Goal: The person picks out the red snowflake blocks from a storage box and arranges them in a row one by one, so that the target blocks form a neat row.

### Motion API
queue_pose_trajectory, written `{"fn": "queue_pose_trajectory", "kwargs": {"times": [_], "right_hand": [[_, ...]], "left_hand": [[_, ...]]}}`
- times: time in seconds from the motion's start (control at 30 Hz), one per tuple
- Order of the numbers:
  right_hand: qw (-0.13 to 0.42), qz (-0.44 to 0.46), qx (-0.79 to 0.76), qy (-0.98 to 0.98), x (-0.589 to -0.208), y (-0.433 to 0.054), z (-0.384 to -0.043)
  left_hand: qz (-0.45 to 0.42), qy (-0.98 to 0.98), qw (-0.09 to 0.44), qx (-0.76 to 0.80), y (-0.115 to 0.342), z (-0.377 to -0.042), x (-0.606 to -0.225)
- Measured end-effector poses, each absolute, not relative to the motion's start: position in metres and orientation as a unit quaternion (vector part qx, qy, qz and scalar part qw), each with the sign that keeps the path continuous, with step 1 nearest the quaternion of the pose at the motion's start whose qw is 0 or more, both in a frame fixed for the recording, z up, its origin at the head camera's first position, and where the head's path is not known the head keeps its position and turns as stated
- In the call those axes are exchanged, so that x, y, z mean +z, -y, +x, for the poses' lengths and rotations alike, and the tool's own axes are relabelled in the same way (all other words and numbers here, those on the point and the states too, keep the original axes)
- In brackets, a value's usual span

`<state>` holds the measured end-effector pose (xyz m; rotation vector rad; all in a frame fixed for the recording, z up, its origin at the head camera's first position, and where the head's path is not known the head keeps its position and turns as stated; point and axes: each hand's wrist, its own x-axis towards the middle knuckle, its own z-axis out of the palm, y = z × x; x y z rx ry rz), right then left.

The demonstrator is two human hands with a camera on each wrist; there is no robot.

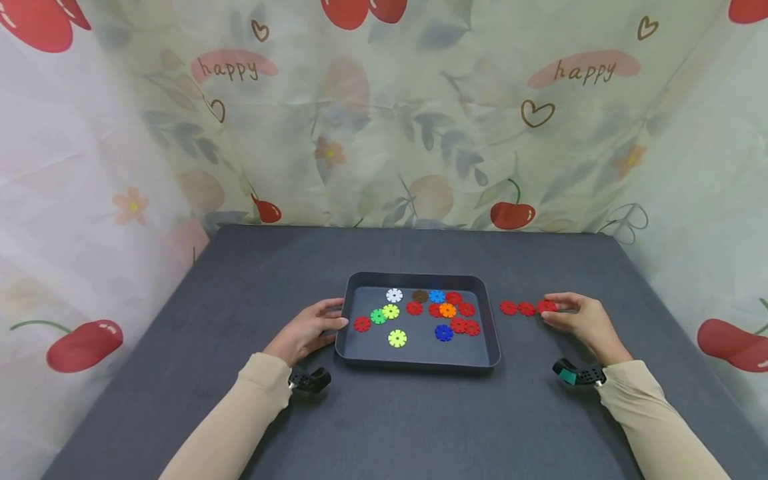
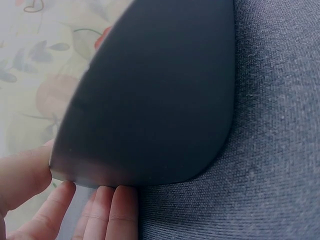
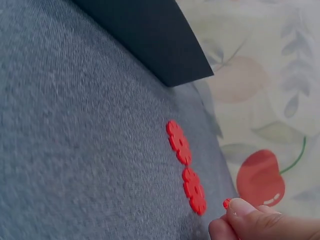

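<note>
While the left hand rests loose fingers against the left wall of the black rectangular tray, the right hand pinches a red notched plastic disc right of it, two matching red discs aligned between hand and tray.

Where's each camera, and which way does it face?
Head: worn on the head, facing forward and down at the tray; sleeves, left grip, right grip show.
Left wrist: worn there, facing the tray's wall; left fingers show.
Right wrist: worn there, facing table and red discs; right fingers show.
Head and right wrist both show those discs.
</note>
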<state>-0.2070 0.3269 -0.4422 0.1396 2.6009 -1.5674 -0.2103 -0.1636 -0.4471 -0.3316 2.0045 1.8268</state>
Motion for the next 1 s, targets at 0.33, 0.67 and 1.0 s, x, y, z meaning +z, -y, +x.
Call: {"fn": "queue_pose_trajectory", "kwargs": {"times": [0.33, 0.67, 1.0], "right_hand": [[0.055, 0.063, -0.484, -0.871, -0.442, -0.333, -0.211], [0.077, 0.064, -0.501, -0.86, -0.446, -0.333, -0.222], [0.083, 0.053, -0.45, -0.887, -0.447, -0.334, -0.226]], "left_hand": [[-0.118, -0.731, 0.199, 0.642, 0.163, -0.211, -0.448], [-0.122, -0.733, 0.203, 0.637, 0.162, -0.211, -0.446], [-0.131, -0.734, 0.204, 0.634, 0.161, -0.21, -0.445]]}}
